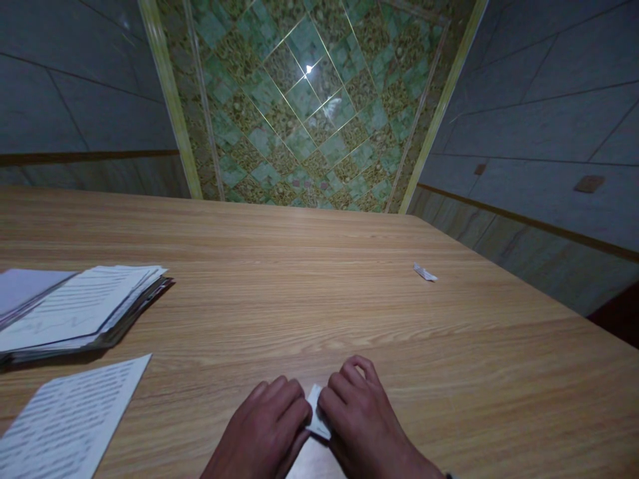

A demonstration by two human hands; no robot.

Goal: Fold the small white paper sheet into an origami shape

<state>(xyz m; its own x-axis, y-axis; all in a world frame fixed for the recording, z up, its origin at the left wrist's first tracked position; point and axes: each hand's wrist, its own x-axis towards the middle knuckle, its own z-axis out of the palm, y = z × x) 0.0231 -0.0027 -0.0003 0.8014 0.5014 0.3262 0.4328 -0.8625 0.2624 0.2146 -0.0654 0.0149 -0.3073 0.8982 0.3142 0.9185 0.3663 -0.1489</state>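
Note:
Both hands meet near the table's front edge over a small folded piece of white paper (315, 412). My left hand (267, 426) is closed, its fingers curled onto the paper's left side. From the right, my right hand (362, 416) pinches the same paper, with the index finger bent up in a loop. Only a narrow strip of the paper shows between the hands; the thumbs and the rest of it are mostly hidden. A printed sheet (74, 419) lies on the table left of my left hand, apart from it.
A thick stack of papers (90, 306) sits at the left on the wood-grain table (279, 293). A small folded paper (425, 272) rests toward the far right. Beyond the table's far edge stands a green patterned tile wall (309, 133), with grey tiled walls on both sides.

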